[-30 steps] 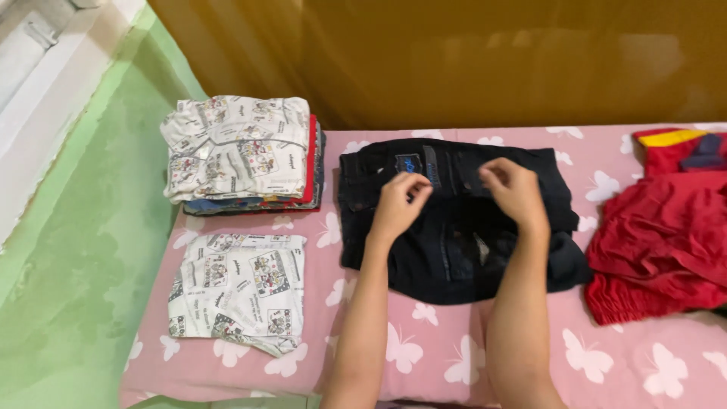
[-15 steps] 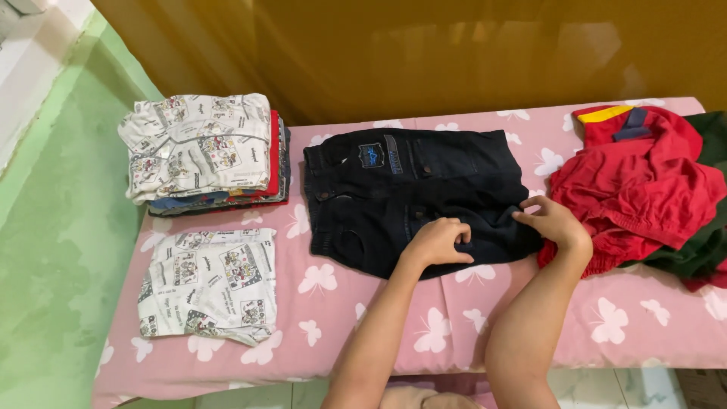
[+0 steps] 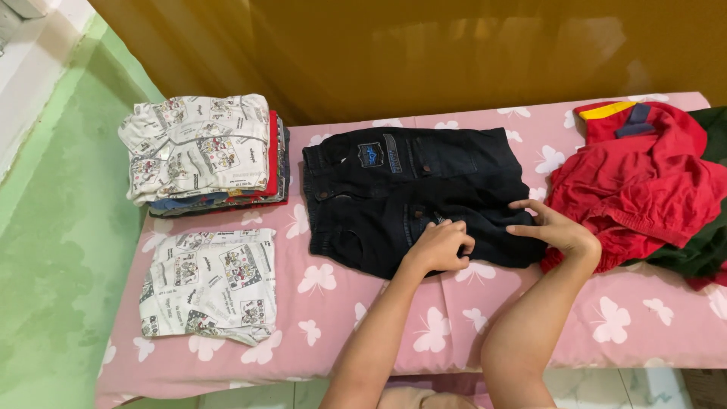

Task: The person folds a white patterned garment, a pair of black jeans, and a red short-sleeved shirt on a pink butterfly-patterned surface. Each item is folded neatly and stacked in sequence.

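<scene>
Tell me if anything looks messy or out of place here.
Only the loose red clothes, crumpled in a heap at the right end of the pink butterfly-print sheet. The stack of folded clothes and the dark denim shorts look tidy.

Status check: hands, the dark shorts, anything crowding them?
Left hand pinching the dark shorts at the near hem. Right hand flat on the hem's right end. Red clothes pile touching right hand's side.

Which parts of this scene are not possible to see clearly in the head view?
- Left hand: fingertips curl into the dark shorts, so the grip is unclear.
- Shorts' lower hem: covered by both hands.
- Dark green garment: cut by the right edge, partly under the red clothes.
- Folded stack: lower items show only edges under the printed top.
</scene>
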